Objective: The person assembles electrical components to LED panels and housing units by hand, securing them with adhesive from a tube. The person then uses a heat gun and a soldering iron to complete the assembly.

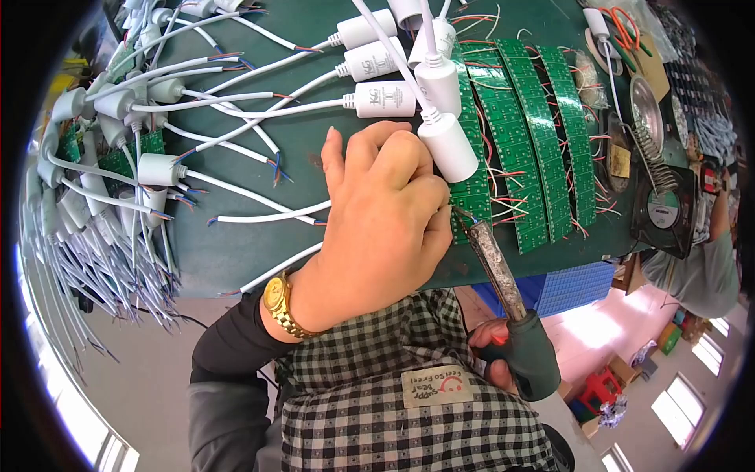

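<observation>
My left hand (385, 216) curls shut, pressing a thin wire onto the nearest green circuit strip (470, 189); my right hand (491, 354) grips the soldering iron (503, 283) by its dark handle, tip at the strip. I'd judge the strips light, stiff, fragile—hold by edges. I count four strips, roughly five white capsules (448, 145) nearby on the worktop (236, 252).

Person's wearing a gold wristwatch (277, 303) on the left wrist, a black sleeve (228, 346) with grey further up, and a black-and-white checked apron (401, 393) with a small patch (437, 385).
</observation>
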Motion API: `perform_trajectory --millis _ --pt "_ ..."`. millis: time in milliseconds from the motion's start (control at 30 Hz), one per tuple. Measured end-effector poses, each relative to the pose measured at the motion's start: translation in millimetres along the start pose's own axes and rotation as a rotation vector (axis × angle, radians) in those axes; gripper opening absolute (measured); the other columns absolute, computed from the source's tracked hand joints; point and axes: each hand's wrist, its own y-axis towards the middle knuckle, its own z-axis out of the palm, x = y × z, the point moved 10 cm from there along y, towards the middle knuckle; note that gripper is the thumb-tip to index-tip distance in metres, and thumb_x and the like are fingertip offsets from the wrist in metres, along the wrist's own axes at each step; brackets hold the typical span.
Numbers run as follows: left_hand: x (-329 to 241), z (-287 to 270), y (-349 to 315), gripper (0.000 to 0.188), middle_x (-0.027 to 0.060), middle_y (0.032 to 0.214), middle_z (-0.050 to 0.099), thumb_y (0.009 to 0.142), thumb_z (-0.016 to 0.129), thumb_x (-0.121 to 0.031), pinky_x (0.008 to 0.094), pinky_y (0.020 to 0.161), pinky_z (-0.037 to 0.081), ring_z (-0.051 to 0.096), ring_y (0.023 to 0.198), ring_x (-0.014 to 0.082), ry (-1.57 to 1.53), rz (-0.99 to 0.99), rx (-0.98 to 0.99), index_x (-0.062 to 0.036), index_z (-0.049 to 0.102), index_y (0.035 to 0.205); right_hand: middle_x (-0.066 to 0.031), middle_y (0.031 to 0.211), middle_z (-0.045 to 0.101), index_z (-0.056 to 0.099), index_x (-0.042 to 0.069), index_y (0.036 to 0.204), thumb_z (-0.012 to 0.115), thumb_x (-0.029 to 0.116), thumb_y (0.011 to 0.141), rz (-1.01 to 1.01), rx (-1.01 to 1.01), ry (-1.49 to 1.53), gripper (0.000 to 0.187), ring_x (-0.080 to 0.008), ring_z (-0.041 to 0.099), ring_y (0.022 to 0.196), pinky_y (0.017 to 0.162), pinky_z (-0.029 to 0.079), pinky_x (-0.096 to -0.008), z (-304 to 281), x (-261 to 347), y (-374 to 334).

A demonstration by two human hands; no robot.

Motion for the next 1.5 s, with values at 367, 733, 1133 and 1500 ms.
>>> perform_trajectory --millis 367,733,1133,1500 --pt "-2 0 0 0.011 0.0075 0.091 0.045 0.065 0.067 -0.003 0.0692 0.089 0.031 0.048 0.106 0.0339 0.025 0.015 -0.027 -0.005 0.056 0.069 -0.0166 0.097 0.052 0.039 0.001 0.112 0.062 0.021 0.089 -0.143 0.084 -0.269 0.038 -0.026 0.055 0.092 0.085 0.046 -0.0405 -6 -13 0" --pt "-2 0 -1 0.013 0.0072 0.092 0.046 0.064 0.068 -0.003 0.065 0.091 0.03 0.048 0.108 0.0339 0.047 0.024 -0.018 -0.0066 0.058 0.072 -0.0161 0.098 0.054 0.04 -0.003 0.117 0.062 0.027 0.089 -0.292 0.052 -0.304 0.046 -0.0258 0.059 0.089 0.083 0.048 -0.0415 3 26 2" --pt "-1 1 -2 0.013 0.0066 0.091 0.046 0.064 0.069 -0.004 0.064 0.091 0.03 0.048 0.108 0.0335 0.037 0.019 -0.015 -0.007 0.059 0.073 -0.0164 0.097 0.055 0.038 -0.001 0.119 0.062 0.024 0.089 -0.274 -0.064 -0.187 0.046 -0.026 0.059 0.089 0.083 0.049 -0.0416 4 32 5" --pt "-3 0 -2 0.011 0.007 0.09 0.045 0.065 0.067 -0.003 0.0682 0.09 0.03 0.049 0.107 0.0335 0.027 0.026 -0.027 -0.0055 0.057 0.07 -0.0165 0.101 0.053 0.036 0.003 0.129 0.06 0.019 0.09 -0.315 0.123 -0.32 0.049 -0.0263 0.056 0.091 0.083 0.048 -0.0413 10 28 6"
